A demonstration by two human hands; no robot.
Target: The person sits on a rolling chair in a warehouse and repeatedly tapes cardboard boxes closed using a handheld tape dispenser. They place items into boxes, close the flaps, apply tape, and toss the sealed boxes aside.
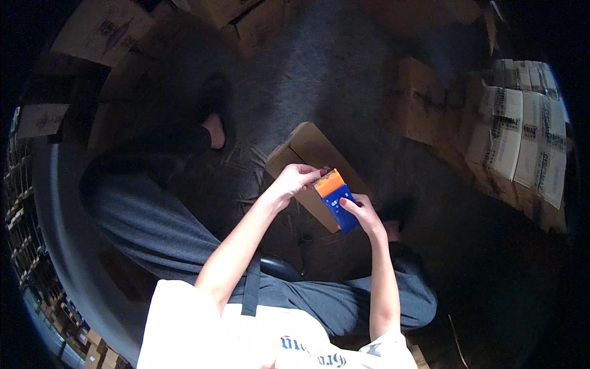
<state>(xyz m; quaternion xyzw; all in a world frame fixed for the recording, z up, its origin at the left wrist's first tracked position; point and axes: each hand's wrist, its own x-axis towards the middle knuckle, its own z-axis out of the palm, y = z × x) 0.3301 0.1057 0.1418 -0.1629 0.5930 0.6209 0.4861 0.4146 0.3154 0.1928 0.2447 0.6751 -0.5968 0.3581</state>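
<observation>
A small flat blue-and-orange packet is held out in front of me, tilted, with its orange end away from my body. My right hand grips the blue part, thumb across its printed face. At the orange end, my left hand pinches the corner between thumb and finger. Something small and blurred shows by those fingertips, too unclear to name. Below both hands a closed brown cardboard box lies at a slant, partly hidden by my hands and the packet.
Cardboard cartons stand at the right, beside pale wrapped cartons bearing print. More cartons are stacked at the upper left. Strips of scrap litter the dark floor near the box. My legs are spread on either side.
</observation>
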